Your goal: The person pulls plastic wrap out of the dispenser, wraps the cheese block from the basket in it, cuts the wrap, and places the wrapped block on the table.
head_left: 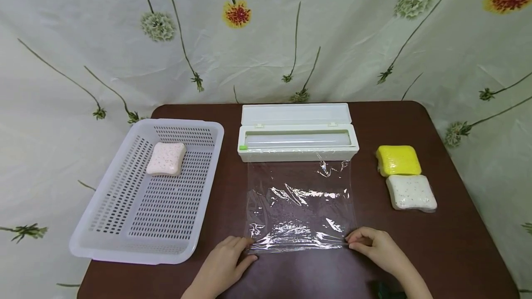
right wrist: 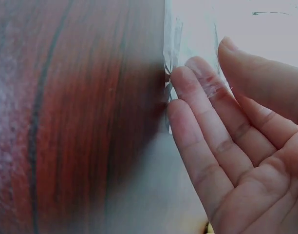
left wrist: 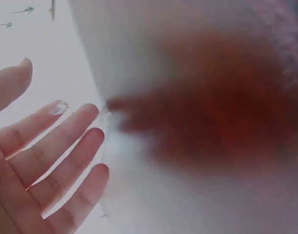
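Observation:
A sheet of clear cling film (head_left: 299, 206) is drawn out from a white film dispenser (head_left: 297, 155) with its lid raised, and lies toward me over the dark table. At the sheet's near left corner is my left hand (head_left: 224, 262); in the left wrist view its fingers (left wrist: 66, 146) are extended, with a shiny bit of film against the index fingertip and the thumb apart. My right hand (head_left: 380, 249) is at the near right corner. The right wrist view shows its fingers (right wrist: 207, 117) nearly straight against the film's edge, the thumb standing off from them.
On the left stands a white perforated plastic basket (head_left: 208, 183) holding a pale pink speckled block (head_left: 166, 158). At the right lie a yellow block (head_left: 399, 160) and a white speckled block (head_left: 411, 193), both with a shiny wrapping. A flowered cloth (head_left: 266, 50) hangs behind the table.

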`<state>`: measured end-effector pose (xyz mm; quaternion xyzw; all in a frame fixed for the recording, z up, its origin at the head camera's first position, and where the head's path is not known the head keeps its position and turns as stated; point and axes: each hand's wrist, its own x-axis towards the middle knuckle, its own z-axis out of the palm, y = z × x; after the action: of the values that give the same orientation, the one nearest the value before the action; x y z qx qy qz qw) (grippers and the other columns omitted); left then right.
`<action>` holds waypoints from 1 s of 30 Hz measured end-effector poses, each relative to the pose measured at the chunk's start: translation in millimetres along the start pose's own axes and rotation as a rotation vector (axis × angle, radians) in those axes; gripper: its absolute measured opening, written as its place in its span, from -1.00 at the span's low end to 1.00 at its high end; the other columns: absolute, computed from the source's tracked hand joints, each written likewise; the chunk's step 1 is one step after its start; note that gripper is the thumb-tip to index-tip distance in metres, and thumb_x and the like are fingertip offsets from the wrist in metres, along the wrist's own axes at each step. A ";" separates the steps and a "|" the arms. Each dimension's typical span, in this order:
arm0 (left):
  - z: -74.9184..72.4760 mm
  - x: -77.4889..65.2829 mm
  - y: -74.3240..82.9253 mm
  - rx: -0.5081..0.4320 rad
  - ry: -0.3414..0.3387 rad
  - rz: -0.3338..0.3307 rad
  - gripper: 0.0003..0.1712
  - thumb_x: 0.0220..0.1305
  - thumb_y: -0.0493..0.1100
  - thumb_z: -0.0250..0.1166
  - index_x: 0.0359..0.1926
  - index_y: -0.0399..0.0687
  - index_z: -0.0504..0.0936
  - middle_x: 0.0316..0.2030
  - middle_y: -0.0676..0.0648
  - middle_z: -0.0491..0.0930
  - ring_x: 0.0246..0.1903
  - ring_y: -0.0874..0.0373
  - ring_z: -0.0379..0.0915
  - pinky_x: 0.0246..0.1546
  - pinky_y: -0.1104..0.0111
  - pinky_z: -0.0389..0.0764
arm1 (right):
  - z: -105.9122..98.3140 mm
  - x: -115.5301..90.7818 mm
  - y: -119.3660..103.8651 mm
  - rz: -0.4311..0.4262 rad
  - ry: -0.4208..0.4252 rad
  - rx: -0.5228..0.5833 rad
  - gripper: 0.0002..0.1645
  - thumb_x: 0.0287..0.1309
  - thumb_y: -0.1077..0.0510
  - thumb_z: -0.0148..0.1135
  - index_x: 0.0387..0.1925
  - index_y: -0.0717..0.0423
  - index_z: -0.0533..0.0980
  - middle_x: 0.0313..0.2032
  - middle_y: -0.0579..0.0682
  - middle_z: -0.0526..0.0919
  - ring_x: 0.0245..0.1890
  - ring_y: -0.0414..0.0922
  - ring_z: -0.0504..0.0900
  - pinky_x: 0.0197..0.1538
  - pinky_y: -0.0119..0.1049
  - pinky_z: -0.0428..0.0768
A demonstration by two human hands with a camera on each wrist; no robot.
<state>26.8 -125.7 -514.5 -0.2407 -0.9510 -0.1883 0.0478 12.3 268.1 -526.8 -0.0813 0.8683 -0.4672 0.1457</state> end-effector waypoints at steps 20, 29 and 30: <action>-187.9 38.0 -12.0 -0.024 0.381 -0.198 -0.37 0.14 -0.29 0.41 0.26 -0.22 0.46 0.13 -0.28 0.54 0.13 -0.22 0.40 0.09 -0.07 0.40 | 12.3 -7.2 11.5 -0.136 0.206 -0.031 -0.81 -0.08 0.31 0.48 -0.52 -0.04 0.65 -0.37 -0.06 0.77 -0.37 -0.49 0.64 -0.34 -0.63 0.56; -202.5 66.8 -73.0 -0.236 0.355 -0.497 -0.23 0.44 -0.04 0.16 0.47 -0.32 0.09 0.40 -0.40 0.19 0.37 -0.36 0.12 0.29 -0.26 0.22 | 13.0 -8.6 10.7 -0.135 0.208 -0.061 -0.76 -0.12 0.32 0.50 -0.53 -0.09 0.65 -0.38 -0.13 0.77 -0.35 -0.51 0.63 -0.33 -0.65 0.54; -202.2 68.2 -79.6 -0.238 0.343 -0.512 -0.20 0.44 -0.02 0.15 0.48 -0.34 0.05 0.41 -0.42 0.16 0.39 -0.37 0.08 0.32 -0.27 0.17 | 13.1 -8.5 10.6 -0.131 0.204 -0.061 -0.77 -0.11 0.32 0.49 -0.53 -0.09 0.65 -0.38 -0.13 0.77 -0.35 -0.51 0.63 -0.33 -0.64 0.54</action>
<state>-70.9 -237.5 -341.9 0.0375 -0.9300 -0.3418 0.1300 24.5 266.0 -541.0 -0.0943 0.8853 -0.4548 0.0233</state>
